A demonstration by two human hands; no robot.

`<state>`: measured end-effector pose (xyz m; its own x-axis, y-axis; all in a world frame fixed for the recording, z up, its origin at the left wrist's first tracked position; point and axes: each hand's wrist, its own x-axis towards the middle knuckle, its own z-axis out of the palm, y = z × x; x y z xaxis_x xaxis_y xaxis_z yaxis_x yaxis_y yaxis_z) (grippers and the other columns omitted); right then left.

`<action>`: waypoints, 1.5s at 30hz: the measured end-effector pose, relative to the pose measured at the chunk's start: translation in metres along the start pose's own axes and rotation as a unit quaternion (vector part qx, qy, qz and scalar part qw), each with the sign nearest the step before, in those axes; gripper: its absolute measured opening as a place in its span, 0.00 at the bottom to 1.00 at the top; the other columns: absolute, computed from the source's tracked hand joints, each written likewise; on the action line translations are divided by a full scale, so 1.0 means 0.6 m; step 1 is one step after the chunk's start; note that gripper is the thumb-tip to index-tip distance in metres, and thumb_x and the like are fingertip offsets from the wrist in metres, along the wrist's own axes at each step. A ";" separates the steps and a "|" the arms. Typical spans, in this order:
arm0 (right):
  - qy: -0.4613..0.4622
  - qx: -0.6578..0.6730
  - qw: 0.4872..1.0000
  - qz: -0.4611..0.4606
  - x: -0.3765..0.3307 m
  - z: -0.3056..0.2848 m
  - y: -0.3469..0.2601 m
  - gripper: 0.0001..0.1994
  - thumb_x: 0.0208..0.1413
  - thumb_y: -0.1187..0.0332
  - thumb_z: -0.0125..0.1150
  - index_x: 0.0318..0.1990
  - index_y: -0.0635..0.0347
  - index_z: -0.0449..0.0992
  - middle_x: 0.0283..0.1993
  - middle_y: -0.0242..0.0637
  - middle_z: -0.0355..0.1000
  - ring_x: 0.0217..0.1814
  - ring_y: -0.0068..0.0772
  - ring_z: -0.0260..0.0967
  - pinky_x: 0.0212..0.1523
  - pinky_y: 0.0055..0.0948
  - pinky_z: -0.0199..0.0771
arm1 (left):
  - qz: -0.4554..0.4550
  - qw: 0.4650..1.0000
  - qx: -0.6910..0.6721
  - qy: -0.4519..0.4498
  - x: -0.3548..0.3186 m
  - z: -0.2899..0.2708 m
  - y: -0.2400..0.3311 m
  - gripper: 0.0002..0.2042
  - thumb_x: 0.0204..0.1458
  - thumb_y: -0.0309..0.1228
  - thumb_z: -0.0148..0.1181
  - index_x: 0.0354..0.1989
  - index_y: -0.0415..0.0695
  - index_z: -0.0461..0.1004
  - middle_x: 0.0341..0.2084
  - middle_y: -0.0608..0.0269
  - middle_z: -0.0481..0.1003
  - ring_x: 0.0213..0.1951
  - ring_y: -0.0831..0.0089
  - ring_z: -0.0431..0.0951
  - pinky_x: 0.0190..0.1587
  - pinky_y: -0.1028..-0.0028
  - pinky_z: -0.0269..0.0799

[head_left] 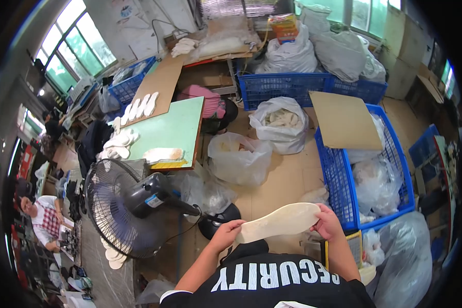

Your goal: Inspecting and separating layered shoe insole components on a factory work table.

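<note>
A cream-coloured shoe insole (pixel 280 222) is stretched lengthwise between my two hands, in front of my chest. My left hand (pixel 227 235) pinches its left end, and my right hand (pixel 327 224) grips the wider right end by the edge. Its broad, pale face is turned up toward me, with faint marks on the left part. Some of my fingertips are hidden behind it. More insoles lie in a pile (pixel 119 143) at the left of the green table, and several more stand in a row (pixel 139 108) on a brown board.
A black standing fan (pixel 131 203) is close on my left, beside the green table (pixel 172 126). White sacks (pixel 280 126) and plastic bags (pixel 239 158) stand on the floor ahead. Blue crates (pixel 338 192) line my right. Someone in pink (pixel 203 100) bends behind the table; another person (pixel 47 218) works far left.
</note>
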<state>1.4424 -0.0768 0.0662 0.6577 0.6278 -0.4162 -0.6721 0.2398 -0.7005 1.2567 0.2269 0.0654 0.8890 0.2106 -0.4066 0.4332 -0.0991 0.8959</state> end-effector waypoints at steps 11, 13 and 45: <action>0.010 -0.067 0.998 0.003 0.318 0.087 -0.144 0.10 0.58 0.75 0.41 0.45 0.59 0.67 0.43 0.41 0.73 0.36 0.40 0.75 0.30 0.41 0.79 | -0.113 0.889 -0.368 0.247 0.322 -0.146 -0.093 0.08 0.61 0.29 0.49 0.41 0.43 0.74 0.26 0.66 0.75 0.24 0.79 0.72 0.27 0.77 0.69; 0.037 -0.054 0.998 -0.027 0.358 0.099 -0.185 0.10 0.58 0.74 0.40 0.46 0.59 0.66 0.43 0.42 0.73 0.37 0.41 0.75 0.31 0.41 0.79 | -0.088 0.916 -0.295 0.258 0.387 -0.186 -0.069 0.07 0.59 0.30 0.52 0.38 0.41 0.75 0.25 0.65 0.75 0.23 0.77 0.72 0.28 0.76 0.70; -0.136 0.131 0.981 -0.034 1.667 0.444 -0.706 0.15 0.65 0.65 0.41 0.55 0.60 0.65 0.54 0.42 0.68 0.54 0.39 0.66 0.48 0.43 0.72 | -0.406 0.752 0.222 0.470 0.551 -0.403 -0.112 0.28 0.24 0.39 0.78 0.31 0.39 0.68 0.36 0.51 0.66 0.39 0.55 0.69 0.42 0.62 0.70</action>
<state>2.2944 0.6470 0.1015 0.6129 0.7696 -0.1793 -0.7182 0.4479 -0.5325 1.4856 0.5384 -0.0860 -0.1029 0.9501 -0.2945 0.9686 0.1631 0.1879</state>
